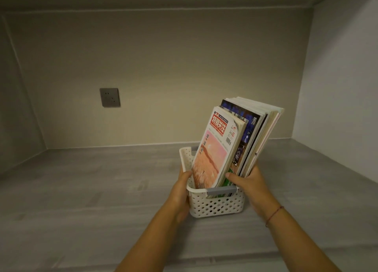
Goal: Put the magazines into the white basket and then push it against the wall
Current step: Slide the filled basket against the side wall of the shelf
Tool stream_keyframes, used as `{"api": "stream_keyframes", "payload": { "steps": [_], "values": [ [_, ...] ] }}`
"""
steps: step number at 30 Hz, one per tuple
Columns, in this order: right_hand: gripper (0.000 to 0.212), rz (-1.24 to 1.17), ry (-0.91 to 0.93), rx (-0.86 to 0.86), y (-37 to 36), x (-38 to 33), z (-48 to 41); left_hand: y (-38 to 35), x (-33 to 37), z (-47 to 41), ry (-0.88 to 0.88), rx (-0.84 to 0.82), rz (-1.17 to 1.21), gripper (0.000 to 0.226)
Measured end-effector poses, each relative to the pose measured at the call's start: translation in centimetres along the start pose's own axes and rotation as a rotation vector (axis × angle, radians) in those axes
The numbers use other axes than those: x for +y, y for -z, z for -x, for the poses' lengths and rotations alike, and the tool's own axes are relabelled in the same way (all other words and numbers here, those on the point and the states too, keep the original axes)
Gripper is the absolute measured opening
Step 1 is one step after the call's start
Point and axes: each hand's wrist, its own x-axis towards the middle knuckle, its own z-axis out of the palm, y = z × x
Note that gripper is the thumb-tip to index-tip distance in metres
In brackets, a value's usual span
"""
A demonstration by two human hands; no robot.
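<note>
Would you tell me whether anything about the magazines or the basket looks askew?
Yes: the stack of glossy magazines stands on end in the white perforated plastic basket, tilted to the right and rising far above its rim. The right hand holds the stack; the left hand grips the basket's left side. Nothing looks damaged.

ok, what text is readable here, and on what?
"特别关注": red title on the front magazine.
"20": top corner of the dark blue magazine.
The front cover's small print: too blurred to read.
Wall socket: no readable text.
</note>
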Motion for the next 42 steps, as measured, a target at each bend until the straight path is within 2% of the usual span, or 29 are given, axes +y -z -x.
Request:
{"api": "stream_keyframes", "payload": {
  "steps": [13,18,25,29,37,42],
  "values": [
    [0.056,-0.001,0.031,0.111,13.7,-1.3,-0.5,-13.0,-5.3,-4.9,-0.018,-0.197,0.053,0.037],
    [0.049,0.022,0.006,0.165,18.8,-1.4,-1.1,-17.8,-7.2,-6.3,0.026,-0.224,0.020,0.029],
    [0.057,0.047,-0.003,0.205,24.7,-1.4,-2.4,-23.4,-9.4,-8.6,0.054,-0.248,0.011,0.025],
    [0.063,0.048,-0.012,0.222,27.4,-1.6,-3.0,-26.0,-10.4,-9.7,0.006,-0.266,0.021,0.030],
    [0.061,0.060,-0.021,0.263,31.2,-1.9,-3.7,-30.0,-11.8,-11.7,0.036,-0.281,0.041,0.042],
    [0.062,0.080,-0.005,0.285,33.4,-2.1,-3.9,-32.4,-12.6,-12.5,0.015,-0.298,0.022,0.039]
  ]
}}
